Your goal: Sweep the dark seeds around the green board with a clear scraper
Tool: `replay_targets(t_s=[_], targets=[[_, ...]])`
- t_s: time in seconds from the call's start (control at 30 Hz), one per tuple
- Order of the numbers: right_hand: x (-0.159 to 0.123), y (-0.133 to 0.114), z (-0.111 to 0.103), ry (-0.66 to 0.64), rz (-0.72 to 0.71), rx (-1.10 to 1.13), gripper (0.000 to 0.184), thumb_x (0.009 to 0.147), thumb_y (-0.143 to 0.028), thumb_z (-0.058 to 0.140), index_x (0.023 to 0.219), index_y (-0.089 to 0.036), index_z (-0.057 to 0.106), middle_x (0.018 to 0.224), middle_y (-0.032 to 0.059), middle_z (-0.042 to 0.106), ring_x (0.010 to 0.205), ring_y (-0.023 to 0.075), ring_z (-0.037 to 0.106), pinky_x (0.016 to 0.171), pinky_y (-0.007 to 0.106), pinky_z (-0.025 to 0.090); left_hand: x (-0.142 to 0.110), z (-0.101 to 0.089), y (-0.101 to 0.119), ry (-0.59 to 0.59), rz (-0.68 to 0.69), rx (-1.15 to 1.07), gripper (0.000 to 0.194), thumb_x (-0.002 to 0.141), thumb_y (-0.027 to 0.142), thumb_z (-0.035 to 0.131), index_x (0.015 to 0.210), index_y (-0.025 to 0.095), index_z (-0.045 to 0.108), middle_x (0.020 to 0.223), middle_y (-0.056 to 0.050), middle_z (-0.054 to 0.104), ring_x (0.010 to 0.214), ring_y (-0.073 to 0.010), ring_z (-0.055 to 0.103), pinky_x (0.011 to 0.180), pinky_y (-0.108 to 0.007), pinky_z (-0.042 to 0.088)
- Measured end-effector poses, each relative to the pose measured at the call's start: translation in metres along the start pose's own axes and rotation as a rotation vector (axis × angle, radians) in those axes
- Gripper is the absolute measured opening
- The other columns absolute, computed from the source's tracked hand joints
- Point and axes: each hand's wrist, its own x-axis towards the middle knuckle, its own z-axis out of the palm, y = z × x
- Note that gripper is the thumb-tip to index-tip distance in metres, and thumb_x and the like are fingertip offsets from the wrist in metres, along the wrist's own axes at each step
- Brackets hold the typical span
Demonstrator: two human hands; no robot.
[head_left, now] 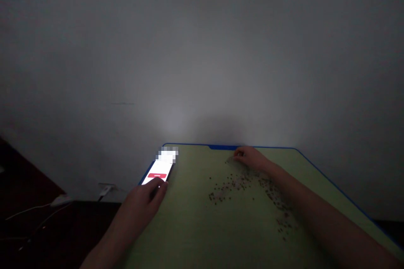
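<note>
At the left edge of the pale green table is a lit smartphone with a red button on its white screen. My left hand is closed at the phone's lower end, thumb and forefinger against it. Near the far edge of the table, my right hand has its fingers curled together in a pinch. What it holds, if anything, is too small and dark to make out. Small dark grains lie scattered across the middle, and more grains trail beside my right forearm. Part of them is hidden behind that arm.
A blue rim edges the table, which stands close to a grey wall. To the lower left, a white power strip or plug and thin cables lie in the dark below table height. The room is dim.
</note>
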Motion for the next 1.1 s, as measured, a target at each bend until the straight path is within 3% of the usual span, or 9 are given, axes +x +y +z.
replay_targets(t_s=[0.23, 0.33, 0.43, 0.6, 0.73, 0.9, 1.1], targets=[[-0.005, -0.062, 0.018, -0.111, -0.15, 0.039, 0.011, 0.076, -0.025, 0.059, 0.081, -0.02, 0.068, 0.078, 0.0028, 0.067, 0.071, 0.0147, 0.058, 0.062, 0.023, 0.039, 0.003, 0.003, -0.003, -0.005, 0.038, -0.012, 0.039, 0.084, 0.047, 0.031, 0.07, 0.018, 0.054, 0.06, 0.0, 0.057, 0.057, -0.0154, 0.051, 0.052, -0.024, 0.032], [-0.005, -0.072, 0.015, -0.139, -0.186, 0.058, 0.012, 0.078, -0.024, 0.057, 0.083, -0.021, 0.067, 0.081, 0.0011, 0.068, 0.073, 0.0131, 0.058, 0.064, 0.021, 0.039, 0.001, 0.002, -0.002, 0.005, 0.052, -0.013, 0.039, 0.084, 0.047, 0.031, 0.072, 0.018, 0.055, 0.062, -0.001, 0.058, 0.059, -0.0156, 0.052, 0.054, -0.024, 0.032], [0.001, -0.055, 0.0, -0.105, -0.144, 0.04, 0.015, 0.08, -0.024, 0.052, 0.084, -0.019, 0.067, 0.082, 0.002, 0.067, 0.073, 0.0134, 0.057, 0.064, 0.022, 0.039, 0.0, 0.001, 0.0, 0.008, 0.056, 0.018, 0.039, 0.085, 0.046, 0.03, 0.073, 0.018, 0.055, 0.065, -0.002, 0.059, 0.061, -0.0167, 0.053, 0.055, -0.025, 0.033], [0.007, 0.006, -0.027, 0.008, 0.059, -0.081, 0.021, 0.082, -0.028, 0.049, 0.075, -0.017, 0.065, 0.069, 0.0027, 0.064, 0.066, 0.0153, 0.056, 0.06, 0.025, 0.039, 0.001, 0.001, 0.0, 0.01, 0.058, 0.032, 0.039, 0.085, 0.045, 0.029, 0.071, 0.018, 0.054, 0.064, -0.002, 0.059, 0.061, -0.0167, 0.054, 0.055, -0.025, 0.032], [0.007, 0.039, -0.028, 0.039, 0.218, -0.178, 0.022, 0.085, -0.029, 0.05, 0.075, -0.015, 0.063, 0.069, 0.0024, 0.063, 0.065, 0.0147, 0.057, 0.061, 0.027, 0.043, 0.001, 0.002, -0.001, 0.008, 0.061, 0.017, 0.038, 0.086, 0.045, 0.03, 0.07, 0.019, 0.052, 0.062, 0.0, 0.057, 0.057, -0.0153, 0.052, 0.053, -0.024, 0.031], [0.018, 0.045, -0.018, 0.037, 0.266, -0.223, 0.023, 0.088, -0.035, 0.051, 0.096, -0.015, 0.059, 0.095, 0.0037, 0.062, 0.08, 0.0147, 0.059, 0.072, 0.035, 0.049, 0.0, 0.001, 0.0, 0.004, 0.045, 0.024, 0.037, 0.085, 0.045, 0.03, 0.069, 0.019, 0.051, 0.063, 0.0, 0.058, 0.06, -0.0155, 0.053, 0.053, -0.024, 0.031], [0.032, 0.034, -0.01, 0.033, 0.153, -0.165, 0.019, 0.085, -0.031, 0.052, 0.081, -0.017, 0.065, 0.079, 0.003, 0.066, 0.073, 0.0149, 0.06, 0.067, 0.026, 0.043, 0.0, 0.001, 0.001, -0.022, 0.031, 0.037, 0.037, 0.086, 0.044, 0.029, 0.07, 0.018, 0.051, 0.065, -0.001, 0.059, 0.06, -0.0158, 0.053, 0.053, -0.024, 0.031]])
